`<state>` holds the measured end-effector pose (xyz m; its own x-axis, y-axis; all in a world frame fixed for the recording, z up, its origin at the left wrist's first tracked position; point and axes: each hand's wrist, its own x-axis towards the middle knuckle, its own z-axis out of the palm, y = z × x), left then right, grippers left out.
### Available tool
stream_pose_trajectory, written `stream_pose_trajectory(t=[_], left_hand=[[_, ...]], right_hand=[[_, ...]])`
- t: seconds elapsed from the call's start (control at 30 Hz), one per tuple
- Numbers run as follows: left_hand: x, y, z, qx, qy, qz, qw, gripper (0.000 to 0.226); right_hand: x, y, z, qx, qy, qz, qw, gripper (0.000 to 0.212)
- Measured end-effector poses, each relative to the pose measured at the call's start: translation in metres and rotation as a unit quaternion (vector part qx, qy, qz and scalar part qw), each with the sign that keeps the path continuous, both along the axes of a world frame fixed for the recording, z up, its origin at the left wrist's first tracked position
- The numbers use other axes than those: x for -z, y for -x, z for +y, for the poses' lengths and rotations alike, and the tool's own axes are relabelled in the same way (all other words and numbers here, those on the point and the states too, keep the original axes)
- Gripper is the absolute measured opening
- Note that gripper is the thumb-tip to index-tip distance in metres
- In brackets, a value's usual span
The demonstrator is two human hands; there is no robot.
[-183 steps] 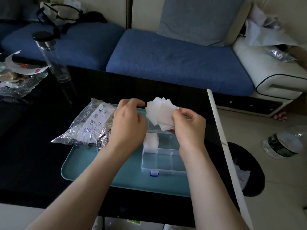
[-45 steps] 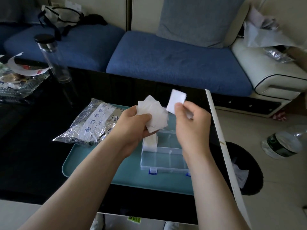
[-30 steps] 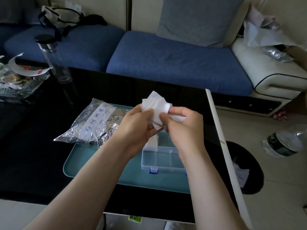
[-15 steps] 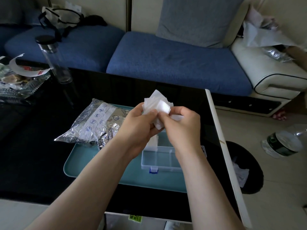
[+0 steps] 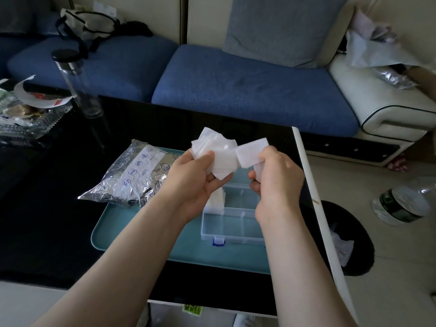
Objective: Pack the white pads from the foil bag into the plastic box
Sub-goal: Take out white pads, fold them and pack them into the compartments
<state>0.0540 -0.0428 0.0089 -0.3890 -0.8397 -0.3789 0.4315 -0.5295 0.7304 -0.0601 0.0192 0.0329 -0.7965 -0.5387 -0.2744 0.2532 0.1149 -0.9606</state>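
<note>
Fanning out above the plastic box (image 5: 232,220), a bunch of white pads (image 5: 213,151) sits pinched in the left hand (image 5: 195,178), while the right hand (image 5: 276,178) grips a single pad (image 5: 251,153) between thumb and fingers (more pads stand in the box's left compartment). Box and foil bag (image 5: 134,175) rest on a teal tray (image 5: 132,230).

Head camera looks forward and down, close over the table (image 5: 236,128).
</note>
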Motion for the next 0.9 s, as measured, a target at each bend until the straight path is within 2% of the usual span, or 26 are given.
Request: stream_pose_trajectory(t=[0.13,0.27,0.4,0.57,0.73,0.77,0.83,0.9], left_hand=[[-0.001,-0.001,0.001,-0.003,-0.012,0.023,1.0,0.022],[-0.005,0.0,0.002,-0.011,-0.03,0.059,0.998,0.022],[-0.004,0.003,0.003,-0.013,-0.027,0.065,0.997,0.025],[-0.003,0.006,0.002,-0.017,-0.039,0.056,0.998,0.034],[-0.002,0.007,0.006,0.015,0.038,0.003,0.999,0.028],[-0.001,0.007,0.006,0.016,0.048,-0.005,0.999,0.027],[0.0,0.006,0.005,0.014,0.059,-0.013,0.998,0.026],[-0.001,0.005,0.006,0.017,0.077,-0.022,0.997,0.026]], right_hand=[[-0.001,0.001,0.002,-0.016,-0.024,-0.055,0.998,0.008],[-0.004,-0.006,0.003,-0.092,-0.039,-0.095,0.99,0.003],[-0.007,-0.012,0.004,-0.111,-0.055,-0.048,0.991,0.011],[-0.002,-0.013,0.006,-0.093,-0.031,0.024,0.995,0.016],[0.006,-0.011,0.001,-0.078,-0.034,0.049,0.995,0.012],[0.011,-0.009,0.0,-0.068,-0.04,0.081,0.994,0.01],[0.018,-0.006,-0.001,-0.053,-0.048,0.214,0.974,0.025],[0.02,-0.006,0.001,-0.076,-0.041,0.376,0.923,0.035]])
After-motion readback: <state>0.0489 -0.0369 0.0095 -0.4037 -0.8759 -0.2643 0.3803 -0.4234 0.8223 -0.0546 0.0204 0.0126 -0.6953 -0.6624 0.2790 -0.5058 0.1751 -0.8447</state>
